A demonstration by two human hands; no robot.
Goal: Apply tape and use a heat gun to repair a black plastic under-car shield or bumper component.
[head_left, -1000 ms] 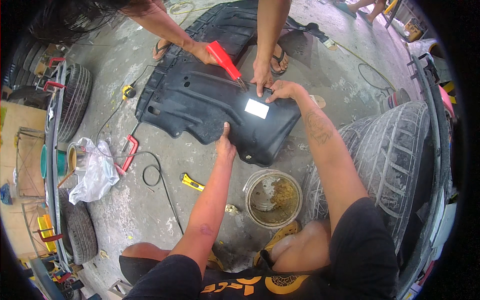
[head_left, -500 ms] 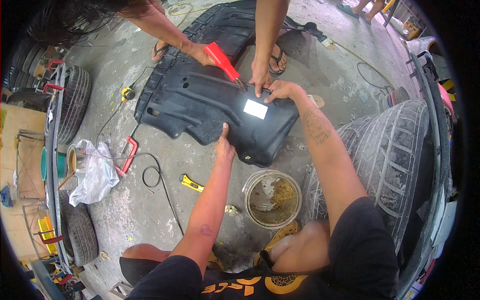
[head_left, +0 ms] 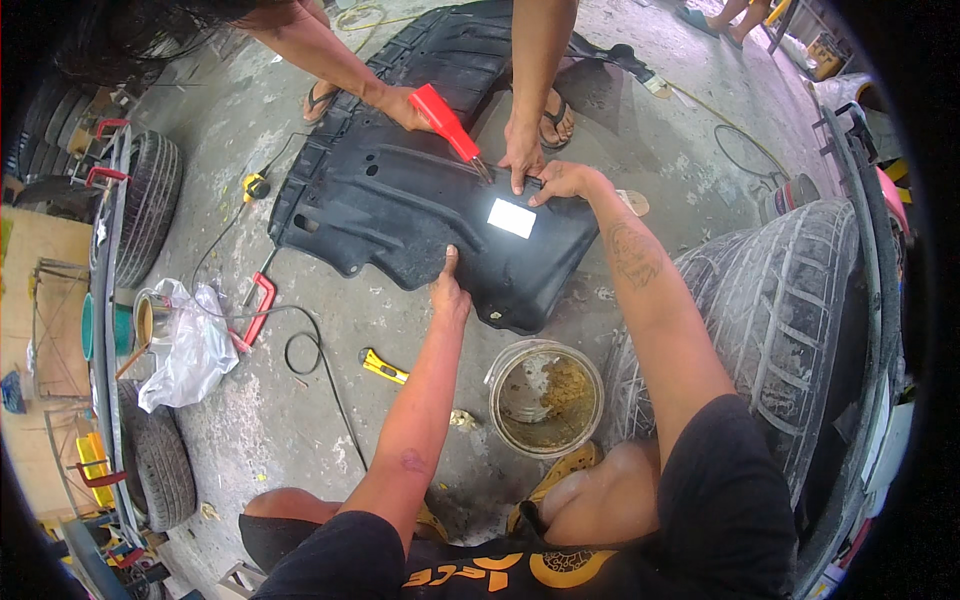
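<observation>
A large black plastic car splash shield, with a white label near its right end, is held off the floor in front of me. My left hand grips its near edge, thumb on top and fingers hidden underneath. At the far right edge my right hand grips it too, thumb on top. Across from me a co-worker's hand holds a red plastic welding tool, its metal prongs touching the shield's far edge. The co-worker's other hand presses that edge right beside my right hand.
A bucket with yellowish residue stands between my knees and the shield. A yellow utility knife, a black cable, a red clamp and a plastic bag lie to the left. Large tires stand close on my right.
</observation>
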